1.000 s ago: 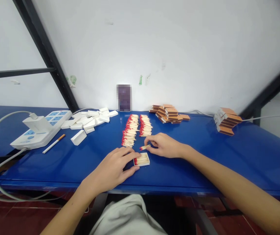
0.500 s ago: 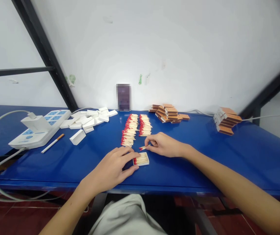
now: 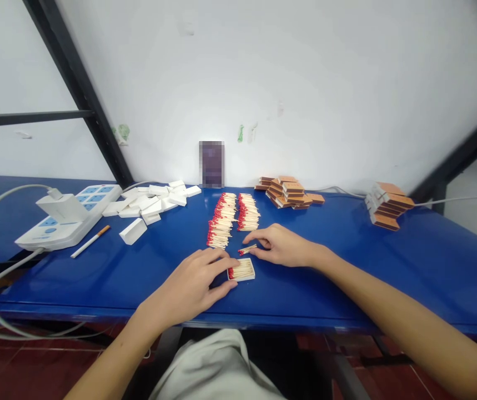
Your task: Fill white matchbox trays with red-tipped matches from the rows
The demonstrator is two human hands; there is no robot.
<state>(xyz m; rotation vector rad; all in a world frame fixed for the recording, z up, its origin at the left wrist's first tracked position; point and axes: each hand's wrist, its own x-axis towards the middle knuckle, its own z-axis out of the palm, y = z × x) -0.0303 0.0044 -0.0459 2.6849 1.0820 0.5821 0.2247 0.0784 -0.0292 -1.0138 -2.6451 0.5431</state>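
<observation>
My left hand [image 3: 192, 286] rests on the blue table [image 3: 346, 266] with thumb and forefinger gripping the left end of a small white tray of matches [image 3: 242, 270]. My right hand [image 3: 280, 245] lies just behind that tray, its fingers pinched on a few red-tipped matches [image 3: 247, 250] lying on the table. Two rows of loose red-tipped matches [image 3: 232, 216] lie behind both hands.
A heap of empty white trays [image 3: 150, 204] lies at the back left, beside a white power strip [image 3: 69, 216] with a grey cable and a cigarette [image 3: 90, 241]. Orange matchbox sleeves are stacked behind [image 3: 290, 194] and far right [image 3: 387, 205]. Black frame bars slant against the white wall.
The right hand has shifted slightly over the small bunch of matches behind the tray. The left hand stays on the tray.
</observation>
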